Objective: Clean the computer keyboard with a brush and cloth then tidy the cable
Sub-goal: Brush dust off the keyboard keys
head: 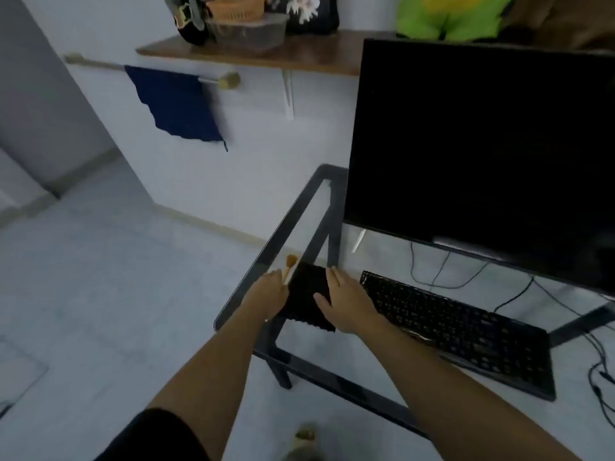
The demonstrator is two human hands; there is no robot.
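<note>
Glass desk [279, 224], monitor [482, 144] behind keyboard [459, 327]

We see a pale wall [259, 154] meeting a light floor [116, 294] along a beige skirting. Up high there's a wooden shelf [299, 58], and left of it a rail [96, 64] with a navy towel [176, 104] hanging. Below stands a dark-framed glass desk [283, 221] carrying a black monitor [482, 144]. The light is dim and cool.

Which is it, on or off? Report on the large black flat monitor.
Apparently off: the large black flat monitor shows a uniformly black screen, no image.
</note>
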